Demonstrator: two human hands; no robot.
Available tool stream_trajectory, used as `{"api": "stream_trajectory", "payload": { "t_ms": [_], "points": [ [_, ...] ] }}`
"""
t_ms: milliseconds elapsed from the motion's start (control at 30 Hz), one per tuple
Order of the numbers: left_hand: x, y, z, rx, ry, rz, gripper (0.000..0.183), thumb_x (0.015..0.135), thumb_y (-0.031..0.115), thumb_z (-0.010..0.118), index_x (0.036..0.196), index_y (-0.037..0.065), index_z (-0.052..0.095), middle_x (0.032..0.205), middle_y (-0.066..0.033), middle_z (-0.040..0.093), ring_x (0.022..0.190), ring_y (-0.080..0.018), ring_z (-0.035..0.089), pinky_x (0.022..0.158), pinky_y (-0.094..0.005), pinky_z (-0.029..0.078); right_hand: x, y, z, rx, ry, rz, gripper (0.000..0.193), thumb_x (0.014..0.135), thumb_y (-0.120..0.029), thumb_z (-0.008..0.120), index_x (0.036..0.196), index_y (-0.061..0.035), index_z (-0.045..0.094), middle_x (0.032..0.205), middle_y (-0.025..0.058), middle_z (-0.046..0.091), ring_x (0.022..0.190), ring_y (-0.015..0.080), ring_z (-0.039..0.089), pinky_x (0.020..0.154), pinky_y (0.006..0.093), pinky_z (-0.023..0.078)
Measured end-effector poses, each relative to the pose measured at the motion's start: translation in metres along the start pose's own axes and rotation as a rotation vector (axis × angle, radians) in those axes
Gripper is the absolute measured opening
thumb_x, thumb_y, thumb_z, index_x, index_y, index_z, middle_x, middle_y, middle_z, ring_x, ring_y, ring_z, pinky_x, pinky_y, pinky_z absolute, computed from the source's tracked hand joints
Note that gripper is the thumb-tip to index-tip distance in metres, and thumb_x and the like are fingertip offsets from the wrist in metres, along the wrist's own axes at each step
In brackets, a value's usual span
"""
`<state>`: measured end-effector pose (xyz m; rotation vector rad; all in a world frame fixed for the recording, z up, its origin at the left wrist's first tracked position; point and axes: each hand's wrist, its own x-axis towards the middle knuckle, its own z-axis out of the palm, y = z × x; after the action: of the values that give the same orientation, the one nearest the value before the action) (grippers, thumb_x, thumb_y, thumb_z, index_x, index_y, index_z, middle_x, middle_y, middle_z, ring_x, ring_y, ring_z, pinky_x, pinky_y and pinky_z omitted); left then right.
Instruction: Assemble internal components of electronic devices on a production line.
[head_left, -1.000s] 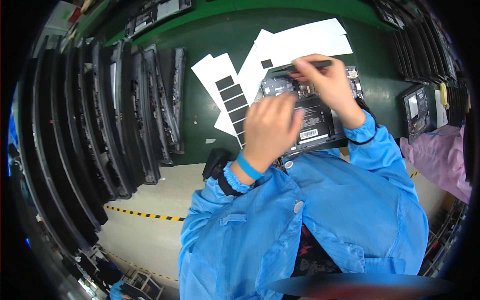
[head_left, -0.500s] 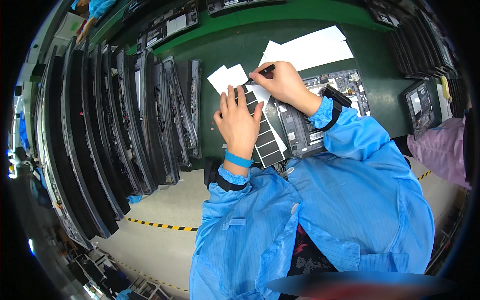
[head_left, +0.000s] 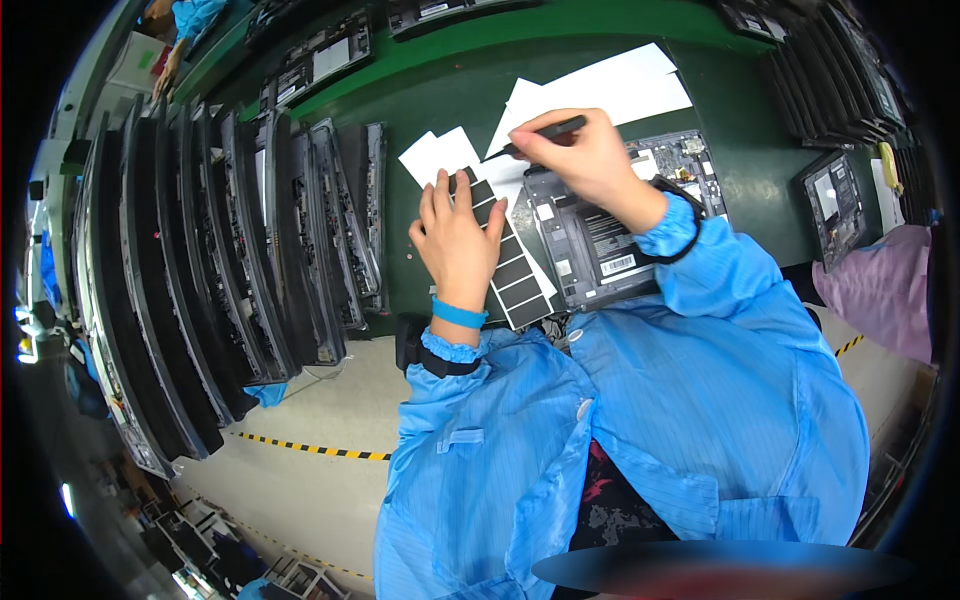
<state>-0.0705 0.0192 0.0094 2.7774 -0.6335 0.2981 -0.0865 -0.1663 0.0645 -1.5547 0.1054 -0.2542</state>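
My left hand lies flat, fingers stretched, on a white-backed sheet of black rectangular stickers at the table's near edge. In my right hand is a pair of slim black tweezers, gripped between thumb and fingers. Their fine tip points left, just above the sheet's far end and close to some white paper pieces. Beneath my right wrist lies an opened laptop base with its battery and circuit board exposed. My right wrist and hand hide part of it.
Several laptop bases stand in a row at the left, with dark sheets between them. White sheets lie on the green table beyond my right hand. More laptop parts are stacked at the right, near a person's pink sleeve.
My right hand has shifted slightly right, and the tweezers now show longer, their tip pointing left. My left hand stays on the sticker sheet. The whole view has moved a little.
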Motion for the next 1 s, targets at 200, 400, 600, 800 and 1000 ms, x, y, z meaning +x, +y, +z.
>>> {"api": "stream_trajectory", "payload": {
  "t_ms": [200,400,600,800,1000],
  "points": [
    [0.000,0.000,-0.003,0.003,-0.018,-0.012,0.062,0.085,0.046,0.064,0.132,0.007,0.054,0.140,-0.0131,0.048,0.131,-0.0304,0.041,0.100,-0.0480,0.035,0.024,0.010,-0.004,-0.320,-0.046,-0.090,0.027,0.083,-0.024,0.069,0.090,0.0019,0.072,0.077,0.0160,0.070,0.070,0.0209,0.068,0.066,0.0309,0.052],
    [0.001,0.002,-0.002,0.004,-0.024,0.001,0.063,0.085,0.046,0.063,0.133,0.007,0.052,0.142,-0.0117,0.046,0.132,-0.0302,0.040,0.102,-0.0490,0.033,0.036,0.036,0.012,-0.548,-0.088,-0.151,0.025,0.080,-0.026,0.069,0.085,-0.0020,0.073,0.079,0.0175,0.070,0.074,0.0311,0.069,0.071,0.0362,0.054],
    [0.000,0.000,0.001,0.018,-0.028,-0.016,0.062,0.087,0.047,0.060,0.134,0.008,0.052,0.142,-0.0115,0.046,0.132,-0.0307,0.039,0.102,-0.0498,0.033,0.040,0.040,0.018,-0.569,-0.121,-0.166,0.024,0.080,-0.023,0.070,0.088,-0.0009,0.074,0.079,0.0167,0.071,0.071,0.0254,0.069,0.068,0.0327,0.054],
    [0.000,-0.003,0.005,0.021,0.032,0.032,0.061,0.085,0.045,0.063,0.130,0.006,0.054,0.140,-0.0120,0.047,0.130,-0.0318,0.041,0.096,-0.0484,0.036,0.035,0.038,0.021,-0.586,-0.118,-0.199,0.024,0.081,-0.022,0.070,0.091,-0.0006,0.073,0.079,0.0170,0.071,0.072,0.0243,0.069,0.069,0.0314,0.054],
    [-0.002,-0.002,0.006,0.017,0.037,0.027,0.061,0.084,0.044,0.064,0.130,0.006,0.054,0.140,-0.0120,0.047,0.129,-0.0317,0.041,0.096,-0.0486,0.036,0.031,0.037,0.017,-0.347,-0.126,-0.193,0.022,0.080,-0.019,0.070,0.087,0.0012,0.073,0.081,0.0159,0.071,0.072,0.0224,0.069,0.069,0.0309,0.054]
  ]
}}
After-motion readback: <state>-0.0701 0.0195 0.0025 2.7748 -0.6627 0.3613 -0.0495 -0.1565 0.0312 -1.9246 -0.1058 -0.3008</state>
